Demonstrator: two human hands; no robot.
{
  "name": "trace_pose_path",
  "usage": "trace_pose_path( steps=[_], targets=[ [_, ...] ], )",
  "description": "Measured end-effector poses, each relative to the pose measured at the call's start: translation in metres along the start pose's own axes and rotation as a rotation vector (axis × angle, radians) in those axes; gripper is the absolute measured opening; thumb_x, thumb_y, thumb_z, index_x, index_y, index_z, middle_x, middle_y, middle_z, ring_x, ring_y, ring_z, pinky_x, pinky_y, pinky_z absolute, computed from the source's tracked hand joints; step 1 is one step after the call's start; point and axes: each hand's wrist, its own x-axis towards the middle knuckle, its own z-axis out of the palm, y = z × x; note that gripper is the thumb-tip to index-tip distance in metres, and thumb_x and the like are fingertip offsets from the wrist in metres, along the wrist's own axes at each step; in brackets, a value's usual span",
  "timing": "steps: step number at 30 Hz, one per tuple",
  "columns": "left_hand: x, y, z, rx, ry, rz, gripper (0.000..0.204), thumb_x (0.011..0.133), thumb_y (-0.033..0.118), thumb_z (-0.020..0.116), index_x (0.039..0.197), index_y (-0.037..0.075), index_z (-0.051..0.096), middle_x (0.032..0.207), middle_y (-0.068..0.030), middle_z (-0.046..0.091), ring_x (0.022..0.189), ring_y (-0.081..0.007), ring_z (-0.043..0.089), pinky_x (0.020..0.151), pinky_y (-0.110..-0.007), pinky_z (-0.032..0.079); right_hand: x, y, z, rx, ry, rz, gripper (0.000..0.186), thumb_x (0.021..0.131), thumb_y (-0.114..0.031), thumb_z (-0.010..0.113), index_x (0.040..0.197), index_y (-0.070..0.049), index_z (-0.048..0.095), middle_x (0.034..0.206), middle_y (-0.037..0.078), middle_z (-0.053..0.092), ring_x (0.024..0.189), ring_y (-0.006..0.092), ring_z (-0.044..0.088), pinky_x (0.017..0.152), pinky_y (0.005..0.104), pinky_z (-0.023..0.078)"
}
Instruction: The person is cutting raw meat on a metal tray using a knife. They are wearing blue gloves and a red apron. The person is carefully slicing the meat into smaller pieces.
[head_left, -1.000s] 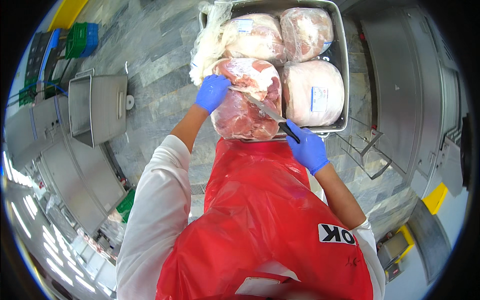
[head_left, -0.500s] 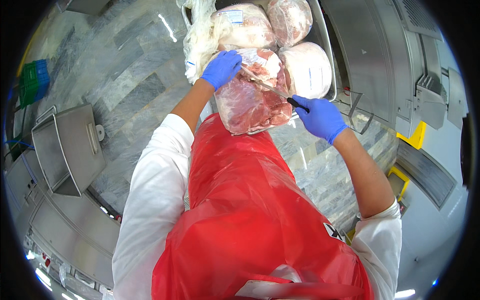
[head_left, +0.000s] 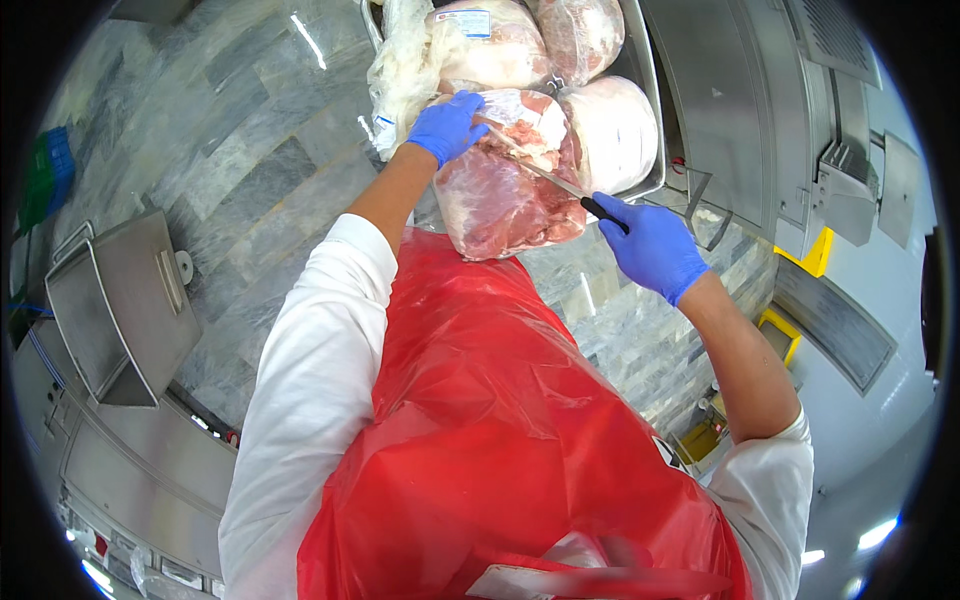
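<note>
My right hand [head_left: 652, 248], in a blue glove, is closed round the black handle of a long knife [head_left: 556, 179]. The blade slants up and left across a large cut of raw meat [head_left: 500, 205], its tip close to my left hand [head_left: 446, 128]. That hand, also gloved in blue, bends its fingers over the meat's upper left edge and grips it; the fingertips are partly hidden. The meat is red with white fat and lies at the near end of a metal tray [head_left: 652, 95].
Wrapped meat pieces [head_left: 492, 50] share the tray, one large and pale [head_left: 612, 135] at the right. Crumpled clear plastic [head_left: 402, 70] hangs over its left side. A steel cart [head_left: 125, 305] stands on the tiled floor at left; steel cabinets [head_left: 715, 110] line the right.
My right hand and the knife handle have shifted slightly right and down, drawing the blade back. My left hand stays on the meat, a little higher. The whole view has shifted slightly.
</note>
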Motion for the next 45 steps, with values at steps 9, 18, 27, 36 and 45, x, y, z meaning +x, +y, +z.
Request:
trace_pose_path(
  steps=[9,18,27,36,45],
  targets=[
    [0.007,-0.002,0.001,-0.001,-0.011,0.057,0.043,0.095,0.034,0.075,0.130,0.013,0.062,0.126,-0.0147,0.070,0.114,-0.0390,0.069,0.098,-0.050,0.055,0.058,0.002,-0.024,0.052,-0.216,0.001,0.035,0.102,-0.028,0.059,0.130,-0.015,0.075,0.104,0.025,0.075,0.098,0.0430,0.073,0.090,0.0498,0.058],
    [0.007,-0.002,-0.004,-0.010,-0.078,0.025,0.042,0.097,0.033,0.070,0.131,0.010,0.060,0.131,-0.0178,0.067,0.117,-0.0392,0.068,0.100,-0.050,0.054,-0.003,-0.001,0.132,0.119,0.188,0.118,0.046,0.105,-0.031,0.056,0.150,-0.022,0.053,0.092,0.027,0.074,0.082,0.0481,0.072,0.072,0.0606,0.056],
    [0.019,0.003,-0.014,0.055,-0.175,0.020,0.042,0.096,0.035,0.074,0.130,0.014,0.058,0.115,-0.0232,0.073,0.106,-0.0467,0.070,0.091,-0.054,0.056,-0.006,0.036,0.238,0.285,0.344,0.190,0.058,0.105,-0.033,0.059,0.161,-0.034,0.044,0.091,0.026,0.070,0.076,0.0469,0.071,0.068,0.0588,0.057],
    [0.017,0.000,-0.011,0.092,-0.208,-0.035,0.042,0.098,0.033,0.073,0.132,0.016,0.055,0.113,-0.0232,0.074,0.107,-0.0464,0.071,0.091,-0.053,0.056,0.019,0.021,0.325,0.398,0.502,0.135,0.061,0.106,-0.036,0.060,0.164,-0.033,0.041,0.087,0.024,0.068,0.068,0.0464,0.068,0.061,0.0598,0.054],
    [-0.023,0.025,0.004,0.191,0.187,0.065,0.042,0.095,0.028,0.073,0.134,0.016,0.061,0.146,-0.0177,0.060,0.138,-0.0429,0.053,0.110,-0.058,0.045,-0.031,0.030,0.224,0.432,0.480,0.100,0.052,0.101,-0.034,0.067,0.153,-0.033,0.058,0.088,0.021,0.073,0.079,0.0442,0.072,0.070,0.0549,0.057]
  ],
)
